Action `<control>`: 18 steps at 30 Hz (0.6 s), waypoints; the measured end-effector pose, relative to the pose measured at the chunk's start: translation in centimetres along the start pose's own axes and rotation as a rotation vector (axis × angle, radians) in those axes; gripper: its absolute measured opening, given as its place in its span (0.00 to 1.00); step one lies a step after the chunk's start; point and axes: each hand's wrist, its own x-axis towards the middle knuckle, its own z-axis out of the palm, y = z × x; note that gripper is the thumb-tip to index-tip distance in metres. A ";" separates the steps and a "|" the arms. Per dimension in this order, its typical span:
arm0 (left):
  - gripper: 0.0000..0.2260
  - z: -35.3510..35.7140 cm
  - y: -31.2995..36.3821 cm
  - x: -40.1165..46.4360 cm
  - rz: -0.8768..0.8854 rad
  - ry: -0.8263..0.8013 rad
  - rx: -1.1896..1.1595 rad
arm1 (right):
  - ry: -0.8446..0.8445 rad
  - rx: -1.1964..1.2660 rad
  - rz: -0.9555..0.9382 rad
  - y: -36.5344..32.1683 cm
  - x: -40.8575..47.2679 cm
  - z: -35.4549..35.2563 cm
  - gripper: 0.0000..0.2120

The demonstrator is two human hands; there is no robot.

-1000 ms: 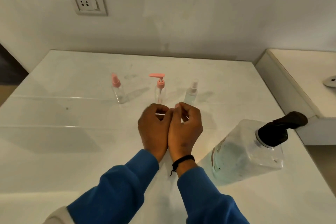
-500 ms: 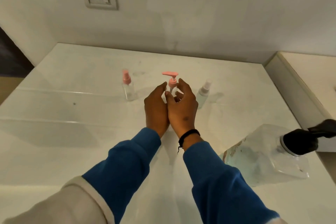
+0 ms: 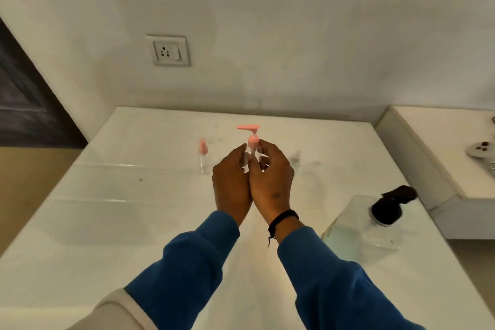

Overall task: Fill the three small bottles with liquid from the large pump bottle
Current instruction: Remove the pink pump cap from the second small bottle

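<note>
Head view: clear pink-pump bottle (image 3: pixel 251 153) between curled fingers (image 3: pixel 269 154).

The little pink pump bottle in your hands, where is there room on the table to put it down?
Bare tabletop lies left of the left hand, in front of the pink spray bottle. More bare top lies between the right hand and the large pump bottle. It is crowded in the row behind the held pump bottle, where the clear spray bottle stands.

Lower body of the middle small bottle (image 3: pixel 251 153) hidden behind both hands, far-right clear bottle (image 3: pixel 295 161) blurred and faint, large pump bottle's black pump (image 3: pixel 393 202) motion-smeared, right-side white object (image 3: pixel 480 148) cut by the edge
</note>
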 end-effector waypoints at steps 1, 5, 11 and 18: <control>0.12 -0.5 1.3 -0.4 0.007 0.012 -0.024 | -0.001 0.009 -0.010 -1.4 -0.3 -0.5 0.14; 0.17 -2.6 6.9 -2.0 0.109 0.024 -0.013 | -0.009 0.027 -0.057 -6.9 -1.4 -3.1 0.14; 0.09 -7.0 17.2 -4.0 0.383 0.028 0.136 | -0.040 0.070 -0.190 -17.1 -3.3 -8.3 0.15; 0.10 -11.2 31.2 -7.5 0.579 0.110 0.207 | -0.005 0.099 -0.354 -30.8 -5.8 -16.3 0.14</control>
